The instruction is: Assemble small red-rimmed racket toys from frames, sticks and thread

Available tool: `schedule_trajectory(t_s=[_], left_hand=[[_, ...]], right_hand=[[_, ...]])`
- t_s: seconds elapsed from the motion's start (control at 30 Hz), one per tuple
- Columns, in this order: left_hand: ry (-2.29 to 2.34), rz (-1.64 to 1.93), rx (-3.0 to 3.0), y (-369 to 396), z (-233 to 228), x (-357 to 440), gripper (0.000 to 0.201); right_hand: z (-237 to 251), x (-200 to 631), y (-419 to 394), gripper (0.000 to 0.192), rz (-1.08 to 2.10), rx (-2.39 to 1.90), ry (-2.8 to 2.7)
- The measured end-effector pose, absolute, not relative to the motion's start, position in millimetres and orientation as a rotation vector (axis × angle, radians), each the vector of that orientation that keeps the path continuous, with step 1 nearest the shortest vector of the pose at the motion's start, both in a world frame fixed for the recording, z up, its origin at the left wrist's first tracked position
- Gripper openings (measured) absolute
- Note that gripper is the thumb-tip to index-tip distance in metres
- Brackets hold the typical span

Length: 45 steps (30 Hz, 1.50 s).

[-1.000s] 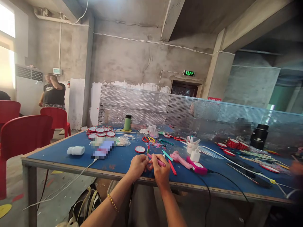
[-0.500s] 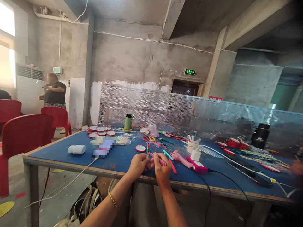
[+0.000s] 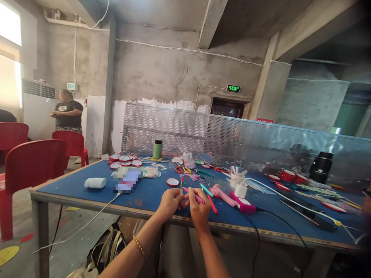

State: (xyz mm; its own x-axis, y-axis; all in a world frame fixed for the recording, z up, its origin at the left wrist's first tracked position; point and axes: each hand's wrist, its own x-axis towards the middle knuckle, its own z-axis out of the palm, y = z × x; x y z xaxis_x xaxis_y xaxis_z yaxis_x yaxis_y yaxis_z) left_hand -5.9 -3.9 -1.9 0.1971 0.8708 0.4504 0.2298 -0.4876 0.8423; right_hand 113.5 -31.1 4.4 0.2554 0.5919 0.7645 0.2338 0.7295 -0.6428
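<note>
I've got both hands at the near edge of the blue tabletop (image 3: 72, 185). Left hand (image 3: 170, 202) is pinched w/ right hand (image 3: 199, 208) on a pink stick (image 3: 194, 197), fingers clamped round it, hands touching. To do this well I'd keep the grip near the stick's end & work close over the tabletop edge. Stick is slim, straight, bright pink, angled up-left; a thin red/green stick (image 3: 181, 183) stands just above the left hand. Pink glue gun (image 3: 232, 197) lies to the right.
</note>
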Motion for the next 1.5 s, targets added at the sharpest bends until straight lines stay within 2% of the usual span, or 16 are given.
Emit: schedule_trajectory(t_s=[1.5], left_hand=[[1.064,1.291,1.857,-4.5,-2.2,-6.7,0.038]], right_hand=[[2.7,113.9,-31.8,0.033,0.252,-0.801,-1.363]])
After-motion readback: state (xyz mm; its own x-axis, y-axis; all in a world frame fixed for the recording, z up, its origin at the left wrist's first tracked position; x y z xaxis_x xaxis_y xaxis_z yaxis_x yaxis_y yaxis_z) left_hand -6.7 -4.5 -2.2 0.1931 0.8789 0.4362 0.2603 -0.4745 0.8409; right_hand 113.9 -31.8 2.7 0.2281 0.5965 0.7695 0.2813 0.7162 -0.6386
